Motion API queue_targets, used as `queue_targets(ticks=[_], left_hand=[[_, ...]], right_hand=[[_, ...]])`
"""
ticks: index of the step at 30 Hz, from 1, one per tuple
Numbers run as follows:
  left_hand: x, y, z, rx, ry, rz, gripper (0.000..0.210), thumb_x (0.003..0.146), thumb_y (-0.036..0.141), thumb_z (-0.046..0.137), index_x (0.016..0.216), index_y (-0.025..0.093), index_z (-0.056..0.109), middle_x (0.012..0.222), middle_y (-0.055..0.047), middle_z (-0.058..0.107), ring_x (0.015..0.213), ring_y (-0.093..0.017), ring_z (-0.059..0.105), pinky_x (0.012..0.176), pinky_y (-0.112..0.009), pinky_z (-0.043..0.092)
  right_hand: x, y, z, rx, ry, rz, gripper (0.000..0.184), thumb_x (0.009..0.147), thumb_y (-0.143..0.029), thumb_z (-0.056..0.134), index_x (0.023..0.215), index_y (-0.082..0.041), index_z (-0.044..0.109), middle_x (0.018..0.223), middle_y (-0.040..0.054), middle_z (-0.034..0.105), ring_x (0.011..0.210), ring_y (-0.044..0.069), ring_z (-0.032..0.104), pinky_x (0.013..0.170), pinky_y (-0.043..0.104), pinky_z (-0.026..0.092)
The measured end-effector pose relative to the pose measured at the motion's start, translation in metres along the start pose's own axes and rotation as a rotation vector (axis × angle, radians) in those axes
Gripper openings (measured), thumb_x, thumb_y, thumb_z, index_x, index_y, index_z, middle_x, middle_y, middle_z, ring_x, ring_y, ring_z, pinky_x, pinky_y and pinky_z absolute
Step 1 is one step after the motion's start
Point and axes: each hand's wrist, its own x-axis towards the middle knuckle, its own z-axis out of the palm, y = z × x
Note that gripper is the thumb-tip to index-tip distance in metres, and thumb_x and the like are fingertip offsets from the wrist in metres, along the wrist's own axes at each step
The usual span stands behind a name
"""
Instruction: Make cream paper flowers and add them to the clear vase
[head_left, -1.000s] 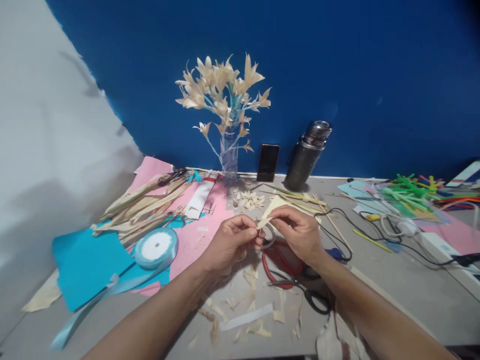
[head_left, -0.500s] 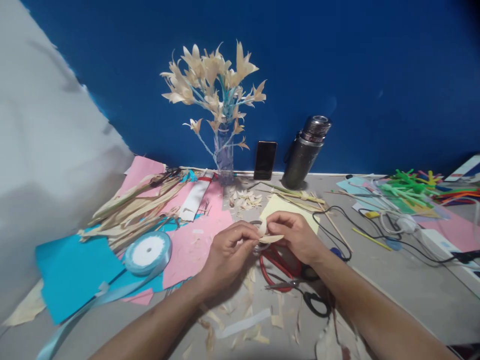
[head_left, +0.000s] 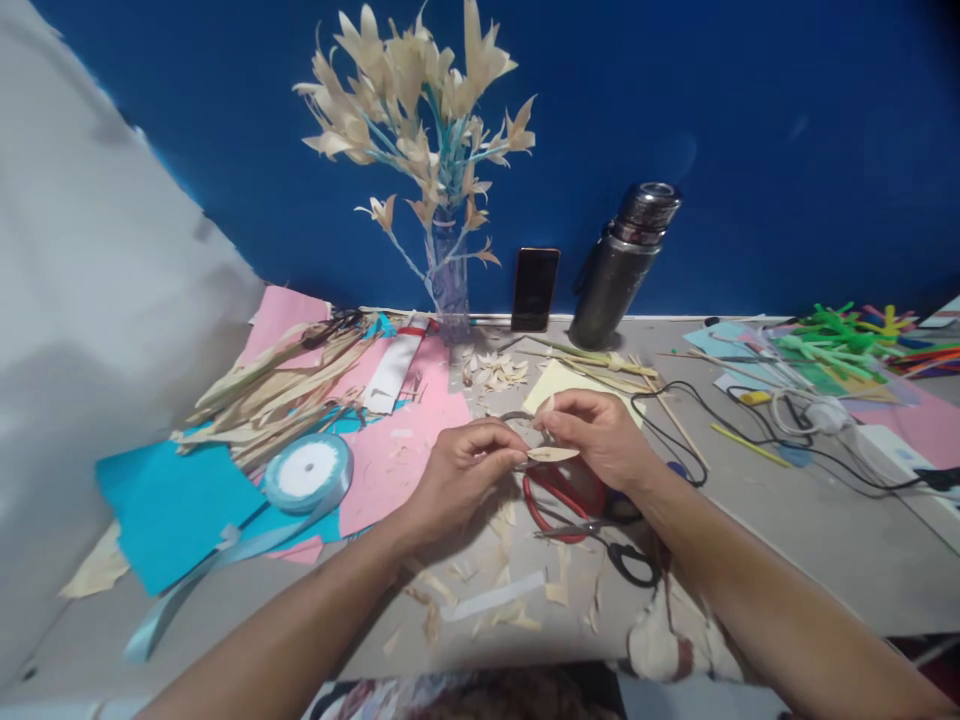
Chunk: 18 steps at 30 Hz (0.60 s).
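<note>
My left hand (head_left: 469, 470) pinches the left end of a pale, pointed petal cut from dried husk (head_left: 555, 454), which lies level between the hands. Opposite it, my right hand (head_left: 600, 430) has thumb and forefinger closed around a smaller upright petal (head_left: 548, 406), partly hidden by the fingers. Both hands hover close together above the desk. Just below them lie a red-handled tool (head_left: 534, 500), its far end hidden, and black-handled scissors (head_left: 634, 565). A small heap of cut petals (head_left: 495, 370) sits behind the hands.
Husk flowers (head_left: 409, 80) stand in a clear vase (head_left: 450, 285), beside a phone (head_left: 535, 290) and a dark flask (head_left: 622, 270). A ribbon roll (head_left: 307, 470) and dried husks (head_left: 262, 385) lie left. Cables (head_left: 697, 395) and green pipe cleaners (head_left: 840, 345) lie right. Scraps litter the front.
The view has tipped downward. The upright petal has shifted from between both hands' fingertips to my right fingers, and the left fingertips now meet the level petal's end.
</note>
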Motion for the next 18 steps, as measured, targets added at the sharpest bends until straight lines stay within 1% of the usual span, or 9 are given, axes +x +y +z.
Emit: queue_targets(ticks=[3, 5, 6, 9, 12, 15, 18], left_hand=[[0.0006, 0.0012, 0.0003, -0.147, -0.024, -0.165, 0.007, 0.076, 0.019, 0.071, 0.072, 0.014, 0.072, 0.070, -0.003, 0.067, 0.064, -0.013, 0.058, 0.061, -0.024, 0.045], [0.0012, 0.0007, 0.0007, -0.231, -0.033, -0.228, 0.008, 0.074, 0.021, 0.074, 0.070, 0.014, 0.072, 0.067, -0.002, 0.066, 0.061, -0.012, 0.057, 0.060, -0.023, 0.044], [0.0015, 0.0003, 0.0010, -0.259, -0.034, -0.245, 0.009, 0.072, 0.021, 0.075, 0.070, 0.013, 0.072, 0.066, -0.002, 0.066, 0.060, -0.011, 0.056, 0.059, -0.023, 0.044], [0.0023, 0.0000, 0.0019, -0.297, -0.024, -0.274, 0.010, 0.070, 0.022, 0.077, 0.069, 0.013, 0.072, 0.065, -0.002, 0.067, 0.059, -0.011, 0.057, 0.059, -0.023, 0.046], [0.0028, 0.0014, 0.0025, -0.303, 0.012, -0.276, 0.011, 0.069, 0.022, 0.078, 0.069, 0.013, 0.073, 0.065, -0.003, 0.068, 0.058, -0.012, 0.057, 0.057, -0.024, 0.046], [0.0029, 0.0033, 0.0026, -0.288, 0.043, -0.260, 0.009, 0.068, 0.021, 0.078, 0.072, 0.013, 0.073, 0.064, -0.002, 0.068, 0.057, -0.011, 0.057, 0.056, -0.023, 0.046], [0.0024, 0.0040, 0.0028, -0.295, 0.067, -0.238, 0.012, 0.067, 0.018, 0.079, 0.077, 0.014, 0.073, 0.064, -0.001, 0.067, 0.056, -0.010, 0.057, 0.055, -0.022, 0.046]], right_hand=[[-0.0007, -0.0016, 0.0002, -0.048, -0.107, -0.095, 0.023, 0.074, -0.040, 0.078, 0.072, -0.017, 0.073, 0.073, 0.0029, 0.069, 0.068, 0.015, 0.059, 0.065, 0.027, 0.047], [-0.0010, -0.0020, 0.0004, -0.070, -0.170, -0.137, 0.022, 0.077, -0.039, 0.076, 0.072, -0.018, 0.073, 0.076, 0.0036, 0.070, 0.073, 0.017, 0.062, 0.069, 0.029, 0.049], [-0.0012, -0.0019, 0.0005, -0.077, -0.182, -0.147, 0.021, 0.078, -0.039, 0.075, 0.073, -0.018, 0.073, 0.077, 0.0037, 0.070, 0.073, 0.017, 0.062, 0.069, 0.029, 0.049], [-0.0013, -0.0009, 0.0003, -0.092, -0.181, -0.143, 0.022, 0.079, -0.040, 0.074, 0.075, -0.019, 0.073, 0.077, 0.0040, 0.071, 0.074, 0.018, 0.063, 0.069, 0.030, 0.050], [-0.0011, 0.0002, -0.0002, -0.097, -0.181, -0.128, 0.024, 0.079, -0.042, 0.073, 0.075, -0.018, 0.072, 0.077, 0.0039, 0.069, 0.073, 0.017, 0.062, 0.068, 0.029, 0.050], [-0.0011, 0.0009, 0.0004, -0.075, -0.170, -0.093, 0.026, 0.078, -0.042, 0.074, 0.073, -0.017, 0.070, 0.072, 0.0020, 0.065, 0.068, 0.015, 0.058, 0.064, 0.027, 0.047], [-0.0017, 0.0021, 0.0030, -0.043, -0.149, -0.019, 0.029, 0.076, -0.043, 0.075, 0.071, -0.016, 0.069, 0.066, 0.0003, 0.061, 0.061, 0.013, 0.052, 0.058, 0.025, 0.043]])
